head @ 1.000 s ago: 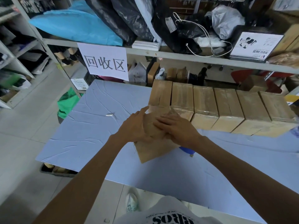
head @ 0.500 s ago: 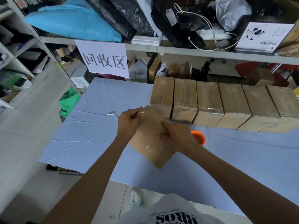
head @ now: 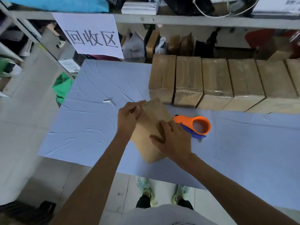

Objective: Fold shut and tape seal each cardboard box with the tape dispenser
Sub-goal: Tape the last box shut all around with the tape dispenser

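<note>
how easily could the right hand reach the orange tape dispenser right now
Probably easily: the right hand lies flat on the box, and the tape dispenser sits just beside it with nothing between.

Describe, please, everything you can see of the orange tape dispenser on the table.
The tape dispenser lies flat on the blue-covered table, apparently plastic: an orange ring with an open centre, tapering to a handle pointing left, with a blue piece along its near edge. It sits just right of the cardboard box. Its handle end is beside the right hand; whether they touch is unclear.
</note>
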`<state>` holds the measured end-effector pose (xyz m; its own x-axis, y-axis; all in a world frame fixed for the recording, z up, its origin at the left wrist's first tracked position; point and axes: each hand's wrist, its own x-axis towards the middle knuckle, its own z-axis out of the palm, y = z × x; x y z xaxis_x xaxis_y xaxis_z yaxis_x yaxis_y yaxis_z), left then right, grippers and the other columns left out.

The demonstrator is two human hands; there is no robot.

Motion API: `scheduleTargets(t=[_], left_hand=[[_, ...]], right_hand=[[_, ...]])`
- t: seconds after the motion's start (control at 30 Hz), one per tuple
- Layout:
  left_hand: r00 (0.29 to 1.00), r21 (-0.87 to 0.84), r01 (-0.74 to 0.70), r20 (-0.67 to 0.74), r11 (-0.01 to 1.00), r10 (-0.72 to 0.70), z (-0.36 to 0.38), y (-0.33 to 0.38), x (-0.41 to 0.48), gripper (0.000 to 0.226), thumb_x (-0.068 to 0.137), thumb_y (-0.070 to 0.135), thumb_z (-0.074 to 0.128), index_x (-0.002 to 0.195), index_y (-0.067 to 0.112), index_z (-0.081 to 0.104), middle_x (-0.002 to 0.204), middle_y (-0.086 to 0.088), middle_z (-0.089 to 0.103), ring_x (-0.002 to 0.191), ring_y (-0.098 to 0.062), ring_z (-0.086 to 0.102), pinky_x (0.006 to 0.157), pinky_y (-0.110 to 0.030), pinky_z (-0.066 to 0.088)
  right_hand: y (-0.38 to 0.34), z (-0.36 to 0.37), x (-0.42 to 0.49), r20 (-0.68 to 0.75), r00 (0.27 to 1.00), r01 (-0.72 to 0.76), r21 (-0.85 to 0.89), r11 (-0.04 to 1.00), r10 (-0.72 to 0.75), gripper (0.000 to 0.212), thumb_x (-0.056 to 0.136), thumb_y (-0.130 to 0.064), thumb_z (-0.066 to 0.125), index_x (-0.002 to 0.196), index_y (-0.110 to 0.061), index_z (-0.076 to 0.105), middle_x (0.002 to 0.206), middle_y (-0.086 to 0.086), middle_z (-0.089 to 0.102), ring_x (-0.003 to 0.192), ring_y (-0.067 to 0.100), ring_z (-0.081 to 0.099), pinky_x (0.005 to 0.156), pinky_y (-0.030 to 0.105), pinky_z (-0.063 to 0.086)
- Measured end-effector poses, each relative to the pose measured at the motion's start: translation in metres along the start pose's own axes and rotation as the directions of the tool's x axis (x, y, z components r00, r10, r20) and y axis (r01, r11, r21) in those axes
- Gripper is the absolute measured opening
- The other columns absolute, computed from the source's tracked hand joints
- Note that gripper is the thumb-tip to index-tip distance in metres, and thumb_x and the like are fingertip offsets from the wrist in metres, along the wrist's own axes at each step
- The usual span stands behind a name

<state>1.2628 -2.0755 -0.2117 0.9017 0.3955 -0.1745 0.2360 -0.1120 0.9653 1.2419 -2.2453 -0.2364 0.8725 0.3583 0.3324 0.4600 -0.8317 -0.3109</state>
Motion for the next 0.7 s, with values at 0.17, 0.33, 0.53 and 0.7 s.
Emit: scheduleTargets(t=[0.17,0.33,0.53,0.7], left_hand=[[0.992,-0.145,-0.033,0.115,0.989,0.05,-0.018,-0.011,-0.001,0.034,0.086,-0.012,0.043,0.064,0.006,0.06,0.108,-0.002,0.071,0.111,-0.009,0.057,0.093,-0.018,0.038],[0.987,-0.23,0.016,0.156,0.973,0.021,-0.028,-0.021,-0.001,0.033,0.093,-0.003,0.042,0.102,0.011,0.07,0.109,0.003,0.07,0.127,-0.017,0.049,0.107,-0.035,0.034],[0.987,-0.192,0.158,0.02,0.969,-0.157,-0.029,-0.013,-0.004,0.023,0.099,0.033,0.046,0.118,0.025,0.056,0.116,-0.002,0.059,0.108,-0.012,0.057,0.092,-0.037,0.049],[0.974,-0.178,0.228,0.044,0.957,-0.223,-0.034,-0.013,-0.013,0.034,0.096,0.039,0.05,0.127,0.026,0.053,0.128,0.004,0.056,0.119,-0.017,0.053,0.089,-0.043,0.05]], right_hand=[[-0.011,0.004,-0.009,0.023,1.0,0.013,0.127,0.992,-0.017,0.068,0.069,-0.061,0.059,0.108,-0.006,0.054,0.114,0.019,0.052,0.102,0.035,0.043,0.081,0.043,0.046],[-0.019,0.002,-0.006,0.254,0.957,-0.229,0.371,0.9,0.139,0.112,0.058,-0.074,0.06,0.143,-0.01,0.026,0.141,0.009,0.021,0.124,0.033,0.037,0.084,0.039,0.05],[-0.012,0.005,0.006,0.254,0.958,-0.262,0.598,0.757,0.131,0.089,0.074,-0.034,0.065,0.143,0.004,0.023,0.139,0.011,0.031,0.118,-0.005,0.024,0.096,0.005,0.021],[-0.007,0.013,0.006,0.376,0.912,-0.386,0.649,0.656,0.165,0.086,0.073,-0.047,0.056,0.147,-0.017,0.028,0.135,0.002,0.048,0.12,0.013,0.049,0.097,0.042,0.045]])
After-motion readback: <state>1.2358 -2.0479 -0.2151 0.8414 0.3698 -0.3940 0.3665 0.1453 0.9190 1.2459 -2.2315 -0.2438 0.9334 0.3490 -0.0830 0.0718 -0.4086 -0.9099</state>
